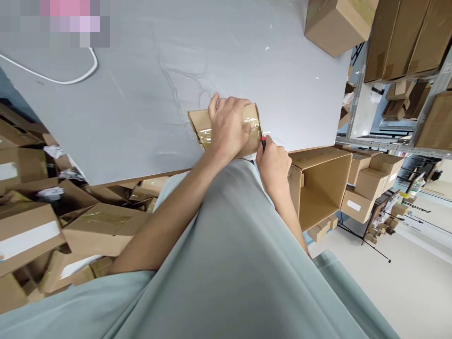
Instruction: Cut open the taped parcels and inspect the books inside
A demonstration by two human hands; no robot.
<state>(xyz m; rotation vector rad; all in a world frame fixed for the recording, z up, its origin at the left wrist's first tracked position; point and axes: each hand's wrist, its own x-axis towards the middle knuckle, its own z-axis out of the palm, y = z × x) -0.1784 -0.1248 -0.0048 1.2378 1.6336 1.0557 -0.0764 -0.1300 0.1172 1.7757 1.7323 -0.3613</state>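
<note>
A small cardboard box (252,136) with shiny clear tape lies at the near edge of the grey table. My left hand (229,123) lies over its top, fingers bent and gripping it, with the thumb on the taped part. At the box's right edge, my right hand (273,157) is closed around what looks like a utility knife (263,142) with a red and black handle. Its tip is against or very close to the box side; the blade is too small to make out. My fingers hide much of the handle.
A large open carton (323,188) stands right of my right arm. Another box (337,26) sits at the table's far right corner. Many discarded cartons (102,226) are piled at the left. A white cable (70,82) crosses the table's far left. Shelving (381,141) holds more boxes.
</note>
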